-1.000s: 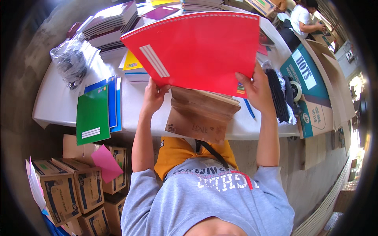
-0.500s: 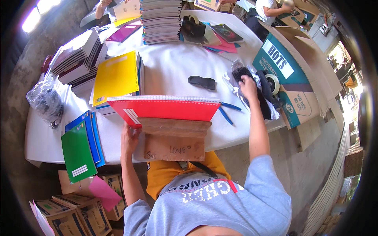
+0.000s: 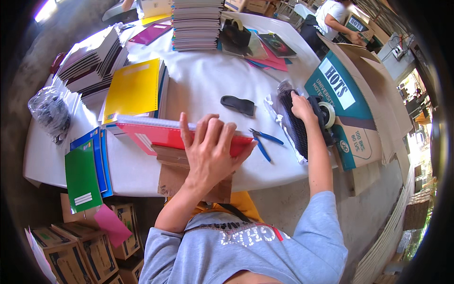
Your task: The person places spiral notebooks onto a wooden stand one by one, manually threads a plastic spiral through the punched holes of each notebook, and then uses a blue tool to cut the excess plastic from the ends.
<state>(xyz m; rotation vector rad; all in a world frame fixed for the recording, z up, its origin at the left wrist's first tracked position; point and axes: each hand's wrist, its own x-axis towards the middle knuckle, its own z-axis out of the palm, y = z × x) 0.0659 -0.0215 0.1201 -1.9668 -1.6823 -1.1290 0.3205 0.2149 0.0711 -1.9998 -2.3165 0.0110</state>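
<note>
Red notebook [image 3: 161, 135] lying at the near edge of the white table [image 3: 208, 85], pressed flat over a brown paper bag [image 3: 191, 182] by the left hand [image 3: 210, 151], fingers spread wide. Right hand [image 3: 301, 106] reaching out, closed on a black bundle in clear wrap [image 3: 292, 120] beside one tape roll [image 3: 326, 113]; seemingly mid-packing, next calling for a firm grip to draw that bundle in. Counted nearby: one yellow notebook [image 3: 135, 90], one green one [image 3: 82, 177], one pair of blue pliers [image 3: 264, 139].
</note>
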